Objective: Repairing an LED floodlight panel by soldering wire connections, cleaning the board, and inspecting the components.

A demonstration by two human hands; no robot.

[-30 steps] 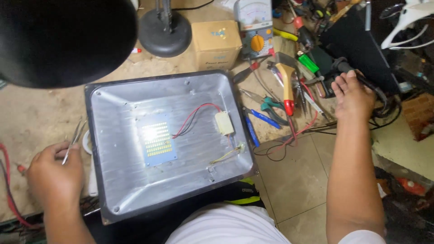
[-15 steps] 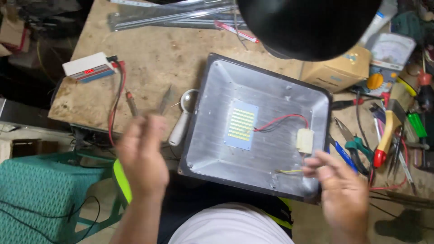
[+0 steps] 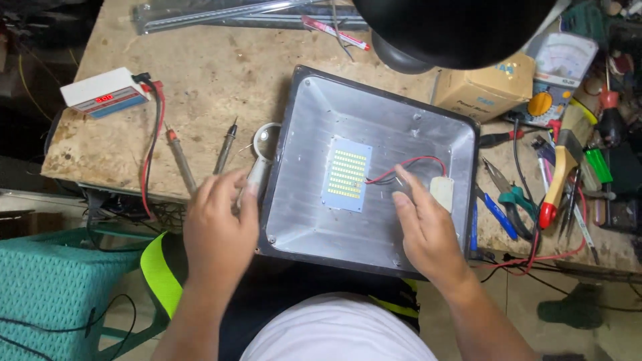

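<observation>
Tan carton (image 3: 485, 87) behind tray (image 3: 304, 200); left hand (image 3: 217, 227) and right hand (image 3: 424, 230) grip unclear

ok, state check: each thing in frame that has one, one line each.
floodlight housing: open, face up, no cover on it
LED panel: unlit, flat in the housing
red wire: runs from panel to white driver block
tester box: display lit, leads plugged in
probes: lying loose on bench
left hand: at housing's left edge
right hand: inside housing, fingers on wires
</observation>
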